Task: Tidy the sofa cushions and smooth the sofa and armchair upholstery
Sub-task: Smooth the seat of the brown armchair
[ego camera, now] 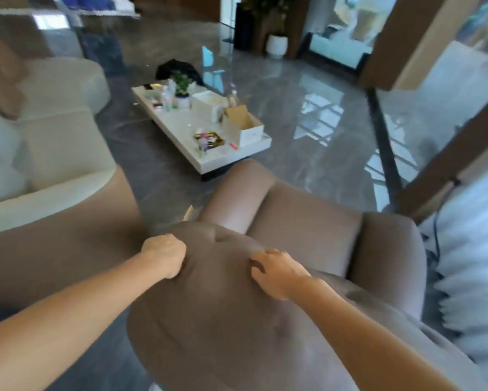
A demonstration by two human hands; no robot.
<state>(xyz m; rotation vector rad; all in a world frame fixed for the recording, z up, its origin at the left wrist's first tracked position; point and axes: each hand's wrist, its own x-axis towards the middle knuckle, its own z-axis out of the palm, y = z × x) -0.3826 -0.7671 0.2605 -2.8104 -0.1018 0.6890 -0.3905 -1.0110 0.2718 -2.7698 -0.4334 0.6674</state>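
I've got both hands on the taupe armchair (302, 230) backrest top: left hand (164, 253) fisted, its grip pinching a fold of upholstery, right hand (276, 273) with curled fingers pressing the fabric. The chair sits just beside the cream sofa (54, 153); its front-to-back axis points up-left toward the cluttered white tabletop (186, 131).

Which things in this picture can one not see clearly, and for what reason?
- Head view: the left hand fingertips are curled under, pressing into the armchair backrest.
- Small items on the coffee table: too small and blurred to name.
- The sofa: cut off by the left edge.
- The right hand palm: turned down against the fabric.
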